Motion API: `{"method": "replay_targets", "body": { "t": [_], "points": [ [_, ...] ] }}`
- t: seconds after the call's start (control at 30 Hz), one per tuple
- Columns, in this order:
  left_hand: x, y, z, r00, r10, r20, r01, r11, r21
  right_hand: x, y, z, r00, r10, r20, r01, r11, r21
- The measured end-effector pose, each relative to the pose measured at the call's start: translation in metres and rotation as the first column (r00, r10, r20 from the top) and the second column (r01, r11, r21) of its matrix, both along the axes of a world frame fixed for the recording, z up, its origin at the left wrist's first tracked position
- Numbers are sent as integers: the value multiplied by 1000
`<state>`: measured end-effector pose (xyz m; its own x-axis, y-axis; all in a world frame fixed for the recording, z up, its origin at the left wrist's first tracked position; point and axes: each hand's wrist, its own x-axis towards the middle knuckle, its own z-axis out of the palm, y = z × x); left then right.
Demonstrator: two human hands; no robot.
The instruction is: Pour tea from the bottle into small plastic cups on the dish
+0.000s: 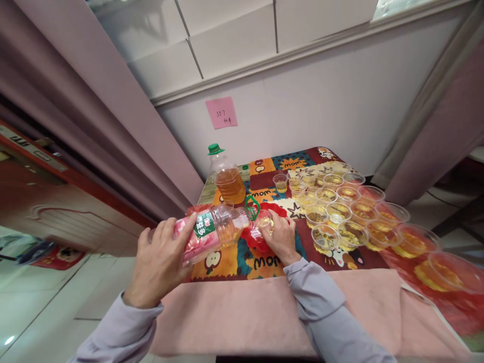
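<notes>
My left hand (161, 257) is wrapped round a clear plastic bottle (221, 224) with a pink and green label. The bottle lies tilted almost flat, its neck pointing right, with amber liquid inside. A green ring (252, 206) hangs at its neck. Closed on a small clear plastic cup (264, 221) is my right hand (280, 234). The cup's rim is right at the bottle's mouth, above a red scalloped mat (260, 243). Some pale yellow liquid shows in the cup.
A large jug (230, 184) of amber liquid with a green cap stands behind the bottle. Several rows of cups (338, 214) holding yellow liquid fill the table's right side. One cup (281, 183) stands near the back. A pink cloth (234, 315) covers the front edge.
</notes>
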<state>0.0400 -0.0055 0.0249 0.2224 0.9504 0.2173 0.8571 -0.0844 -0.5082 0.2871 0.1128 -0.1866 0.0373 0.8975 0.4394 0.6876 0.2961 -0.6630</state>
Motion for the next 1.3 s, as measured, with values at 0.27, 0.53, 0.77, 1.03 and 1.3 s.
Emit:
{"method": "replay_targets", "body": {
  "t": [0.27, 0.53, 0.77, 1.03, 1.3],
  "points": [
    [5, -2, 4, 1000, 21, -2, -21, 1000, -5, 0, 0, 0, 1000, -6, 21, 6, 1000, 1],
    [2, -4, 4, 1000, 6, 19, -6, 1000, 8, 0, -2, 2, 1000, 10, 2, -10, 1000, -15],
    [3, -3, 6, 1000, 2, 0, -2, 1000, 11, 0, -3, 4, 1000, 5, -5, -5, 1000, -6],
    [2, -2, 7, 1000, 1, -11, -1, 1000, 6, 0, -2, 2, 1000, -5, 24, 5, 1000, 7],
    [5, 1, 11, 1000, -12, 0, 12, 1000, 4, 0, -1, 1, 1000, -2, 10, 2, 1000, -7]
  ]
}}
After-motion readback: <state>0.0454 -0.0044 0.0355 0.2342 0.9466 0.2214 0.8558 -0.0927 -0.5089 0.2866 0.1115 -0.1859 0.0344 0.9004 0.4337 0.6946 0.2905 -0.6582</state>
